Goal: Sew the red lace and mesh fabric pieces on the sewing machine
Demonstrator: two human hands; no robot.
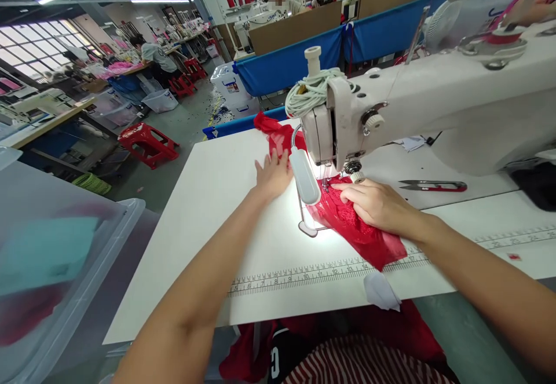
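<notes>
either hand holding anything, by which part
Nothing is gripped. The left hand lies flat on the red fabric left of the sewing machine head; the right hand presses it flat on the head's other side.

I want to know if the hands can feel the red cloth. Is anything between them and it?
Nothing visible. The left hand touches the red cloth with its fingers, and the right hand rests flat on it. The white lamp only hangs between the two hands.

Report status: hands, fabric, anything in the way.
Left hand flat on fabric, left of machine. Right hand pressing fabric by machine head. Lamp blocks view of needle area; snips apart, on table.
</notes>
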